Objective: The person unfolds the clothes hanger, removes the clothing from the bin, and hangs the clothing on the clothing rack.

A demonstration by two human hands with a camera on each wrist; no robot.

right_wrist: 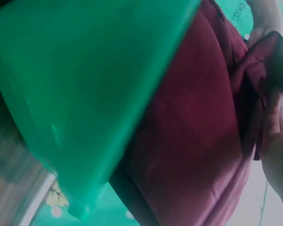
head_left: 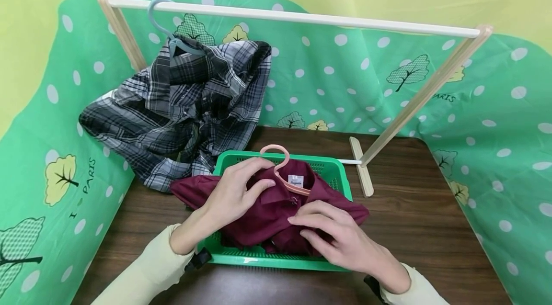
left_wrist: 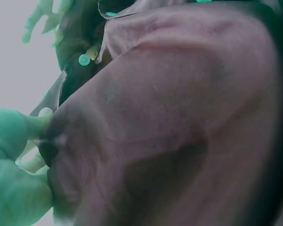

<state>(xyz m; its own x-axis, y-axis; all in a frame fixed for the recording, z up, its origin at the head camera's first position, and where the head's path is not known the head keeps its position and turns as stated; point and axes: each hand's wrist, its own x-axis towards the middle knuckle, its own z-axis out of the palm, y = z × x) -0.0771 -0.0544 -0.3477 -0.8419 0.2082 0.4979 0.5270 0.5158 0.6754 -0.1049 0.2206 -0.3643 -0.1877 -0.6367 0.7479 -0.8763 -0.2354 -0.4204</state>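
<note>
A maroon collared shirt (head_left: 263,216) lies over the green basket (head_left: 276,261) on a pink hanger (head_left: 272,146), whose hook rises above the collar. Inside the neck shows a white label (head_left: 295,181). My left hand (head_left: 233,192) pinches the shirt beside the hook, thumb and fingers on the collar cloth. On the other side, my right hand (head_left: 345,235) holds the shirt's front edge just below the collar opening, its fingers bent onto the cloth. A button (left_wrist: 84,60) appears on the shirt in the left wrist view. The hanger's arms are mostly hidden within the cloth.
Behind the basket stands a rack with a white rail (head_left: 293,16) and wooden legs (head_left: 422,99). A black-and-grey plaid shirt (head_left: 185,104) hangs at its left on a blue hanger (head_left: 174,45). Green patterned cloth (head_left: 327,70) surrounds the dark wooden table (head_left: 409,209).
</note>
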